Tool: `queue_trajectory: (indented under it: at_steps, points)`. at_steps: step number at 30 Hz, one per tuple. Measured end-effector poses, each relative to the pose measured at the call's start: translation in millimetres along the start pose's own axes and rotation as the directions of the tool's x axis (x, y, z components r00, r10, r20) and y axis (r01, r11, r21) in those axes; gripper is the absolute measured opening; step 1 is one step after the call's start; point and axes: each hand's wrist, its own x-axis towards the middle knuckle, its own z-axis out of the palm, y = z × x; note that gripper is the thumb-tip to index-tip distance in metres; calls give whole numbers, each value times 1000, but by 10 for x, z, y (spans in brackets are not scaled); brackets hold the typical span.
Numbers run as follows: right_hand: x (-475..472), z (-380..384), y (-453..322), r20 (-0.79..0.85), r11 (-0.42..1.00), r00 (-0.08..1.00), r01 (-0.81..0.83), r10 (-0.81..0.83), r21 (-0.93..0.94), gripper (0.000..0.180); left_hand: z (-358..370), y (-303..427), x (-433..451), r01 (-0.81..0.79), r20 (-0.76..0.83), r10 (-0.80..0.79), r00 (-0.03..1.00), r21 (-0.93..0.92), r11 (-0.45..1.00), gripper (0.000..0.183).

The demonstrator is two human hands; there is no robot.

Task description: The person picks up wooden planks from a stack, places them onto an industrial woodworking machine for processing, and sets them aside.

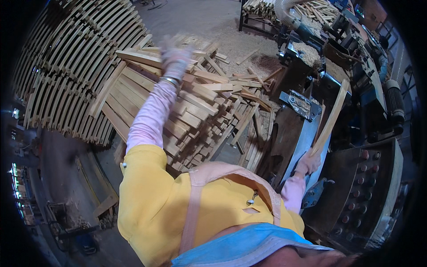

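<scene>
My right hand [308, 163] grips the near end of a long wooden strip [333, 113]. That strip points away along the metal infeed bed [293, 160] of a woodworking machine. On the left, my outstretched left hand [176, 51] is above the far side of a stack of wooden strips [133, 90]. Motion blurs its fingers, so I cannot tell whether they hold a piece. A light wooden strip [141, 58] lies crosswise on the stack beside that hand.
Tall rows of stacked slats [80, 66] stand at the far left. Loose offcuts [247, 86] and sawdust [227, 43] cover the floor ahead. A control panel with several buttons [360, 193] is at my right. Behind the bed are machine heads [333, 63] and a ribbed hose [287, 13].
</scene>
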Motion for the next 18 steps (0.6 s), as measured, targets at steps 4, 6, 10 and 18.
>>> queue_trajectory:
  at_steps: [4,6,10,18]
  points:
    - [-1025,-405,554,71,994,997,-29,37,-109,50,-284,-559,659,267,-236,-232,944,125,956,122]
    - [-1530,-808,711,197,983,972,-96,126,-157,54,-227,-1329,1116,287,-192,-299,935,-85,954,120]
    - [-2092,-948,1110,228,950,951,-143,210,-278,59,-84,-1809,1364,474,63,-524,850,-526,706,94]
    - [-605,-104,714,-158,980,969,176,-188,-92,43,-569,-1749,745,433,98,-527,844,-705,562,55]
